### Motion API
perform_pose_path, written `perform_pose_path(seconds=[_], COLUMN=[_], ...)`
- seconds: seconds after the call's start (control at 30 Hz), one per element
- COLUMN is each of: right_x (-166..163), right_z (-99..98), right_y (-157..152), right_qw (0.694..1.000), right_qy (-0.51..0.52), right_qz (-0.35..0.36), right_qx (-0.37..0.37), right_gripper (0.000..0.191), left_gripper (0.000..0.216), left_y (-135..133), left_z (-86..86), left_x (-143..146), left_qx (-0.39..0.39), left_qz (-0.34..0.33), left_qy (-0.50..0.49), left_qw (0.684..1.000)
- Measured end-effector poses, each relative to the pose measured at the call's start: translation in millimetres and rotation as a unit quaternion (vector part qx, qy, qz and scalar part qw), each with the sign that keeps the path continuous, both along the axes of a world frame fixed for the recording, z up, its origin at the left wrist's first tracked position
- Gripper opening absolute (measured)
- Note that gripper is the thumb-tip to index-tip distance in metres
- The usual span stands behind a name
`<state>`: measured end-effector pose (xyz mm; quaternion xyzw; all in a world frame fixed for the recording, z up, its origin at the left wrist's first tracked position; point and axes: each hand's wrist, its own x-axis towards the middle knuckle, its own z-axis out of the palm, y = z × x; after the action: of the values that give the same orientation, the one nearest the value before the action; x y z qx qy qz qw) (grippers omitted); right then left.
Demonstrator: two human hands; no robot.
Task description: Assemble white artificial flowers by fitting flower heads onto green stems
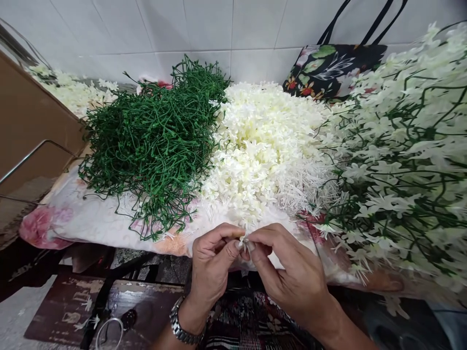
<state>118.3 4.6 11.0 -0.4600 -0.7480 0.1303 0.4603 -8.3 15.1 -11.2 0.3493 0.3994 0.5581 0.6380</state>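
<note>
One small white flower (243,242) sits between our left hand (212,262) and right hand (292,265) – both pinch it – but we can't tell which way it points.

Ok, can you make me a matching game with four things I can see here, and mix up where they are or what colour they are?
Things:
1. Stems
2. Bag
3. Watch
4. White piece

Places and colours:
A. On the wrist of the left hand
B. Black with a flower print, near the tiled wall
C. Pinched in the fingertips, between the left hand and the right hand
D. Green, in a tangled heap

Right pairs: 1-D, 2-B, 3-A, 4-C
</note>
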Motion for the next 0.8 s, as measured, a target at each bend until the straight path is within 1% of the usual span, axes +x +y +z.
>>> perform_pose_path(seconds=[0.17,0.27,0.37,0.47,0.57,0.63,0.7,0.8], right_x=[-0.7,-1.7,-2.2,-0.7,2.8,4.9,6.1,5.9], right_z=[-2.6,-4.2,-4.8,-3.8,-1.8,-0.6,-0.3,-1.8], right_y=[-3.1,-4.2,-4.7,-4.2,-3.7,-4.0,-4.7,-5.6], right_qw=[1.000,1.000,1.000,1.000,0.999,0.998,0.997,0.998], right_qy=[-0.010,-0.005,-0.006,-0.009,-0.001,0.002,0.000,-0.004], right_qz=[-0.003,-0.001,-0.002,0.004,0.021,0.032,0.039,0.041], right_qx=[0.008,0.012,0.017,-0.002,-0.037,-0.055,-0.059,-0.053], right_gripper=[0.014,0.015,0.016,0.016,0.016,0.015,0.017,0.020], left_gripper=[0.012,0.013,0.016,0.017,0.015,0.012,0.010,0.011], left_y=[-0.9,-0.4,0.0,-0.3,-1.6,-3.1,-4.8,-6.5], left_z=[-3.2,-3.7,-3.2,-4.0,-8.4,-12.2,-14.5,-13.6], left_x=[0.6,1.7,2.4,1.8,-0.9,-3.3,-5.4,-6.4], left_qx=[0.001,-0.027,-0.045,-0.039,-0.008,0.032,0.079,0.135], left_qz=[0.021,0.046,0.051,0.052,0.040,0.021,0.007,0.001], left_qy=[0.011,0.016,0.005,0.006,0.041,0.084,0.129,0.174], left_qw=[1.000,0.998,0.998,0.998,0.998,0.996,0.988,0.975])
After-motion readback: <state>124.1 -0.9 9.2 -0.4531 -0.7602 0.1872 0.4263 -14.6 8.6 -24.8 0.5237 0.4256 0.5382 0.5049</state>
